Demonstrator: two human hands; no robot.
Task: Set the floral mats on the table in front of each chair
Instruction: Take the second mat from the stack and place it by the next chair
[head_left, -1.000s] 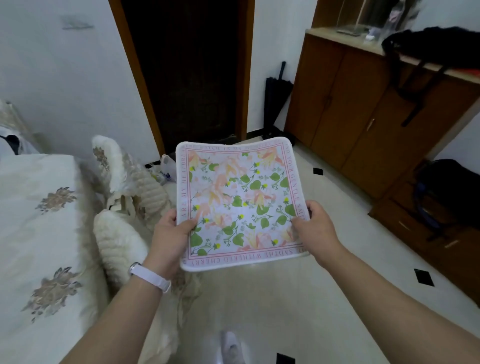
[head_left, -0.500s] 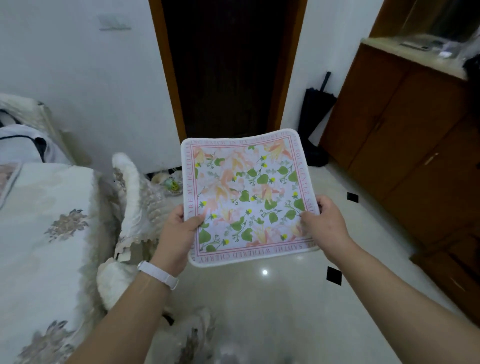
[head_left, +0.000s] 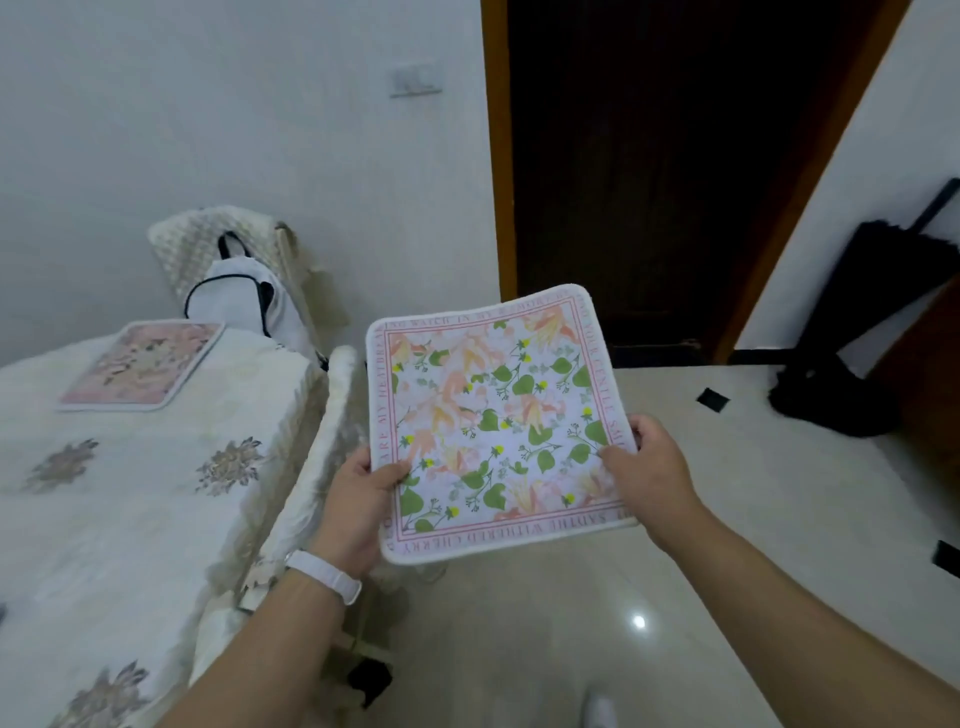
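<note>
I hold a square floral mat (head_left: 493, 421) with green leaves, peach flowers and a lettered pink border out in front of me, above the floor. My left hand (head_left: 358, 504) grips its left edge, thumb on top. My right hand (head_left: 649, 467) grips its right edge the same way. A second floral mat (head_left: 143, 366) lies flat on the table (head_left: 130, 509), near its far end. The table wears a cream cloth with brown flower prints and fills the left side.
A cream-covered chair (head_left: 322, 447) stands against the table's right side, just left of the held mat. Another chair (head_left: 208, 249) at the far end carries a white backpack (head_left: 244, 306). A dark doorway (head_left: 665, 171) is ahead and a black umbrella (head_left: 862, 332) leans at right.
The view has swung left, bringing the table's far end, the mat lying on it and the far chair into sight. Both hands keep the same grip on the held mat.
</note>
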